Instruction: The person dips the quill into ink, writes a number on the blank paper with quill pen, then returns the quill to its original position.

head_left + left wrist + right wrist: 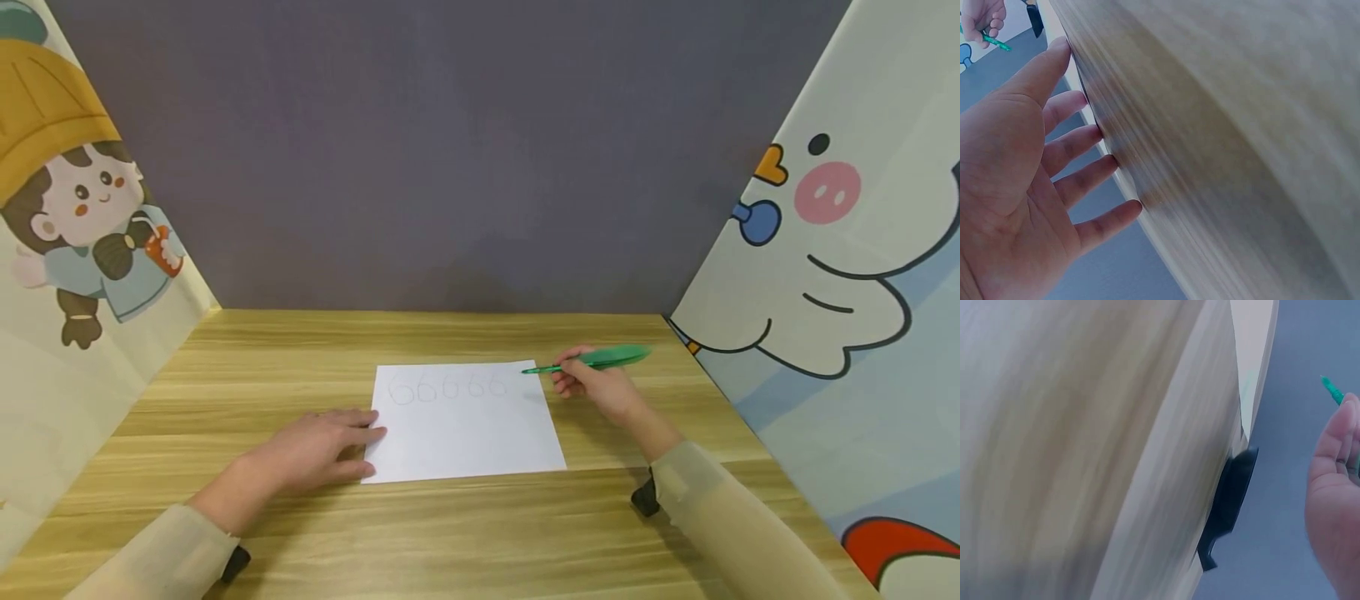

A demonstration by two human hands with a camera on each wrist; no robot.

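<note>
The white rectangular paper sheet (pixel 465 442), lower centre, could skid if the left hand (pixel 318 450), spread open on its left edge, presses too lightly; the right hand (pixel 600 387) pinches a green leaf-topped pen (pixel 613 357) above it

Head cam looks forward and down over table (pixel 465 533); both wrist views skim it close-up, tilted; all three catch pen (pixel 609 357).

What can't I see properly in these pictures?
Head view: the pen has a blurred tail.
Head view: part of the paper is hidden under the left hand.
Right wrist view: the right hand hides the pen's middle; the right edge cuts the hand off.
Left wrist view: the top edge cuts off the right hand.
</note>
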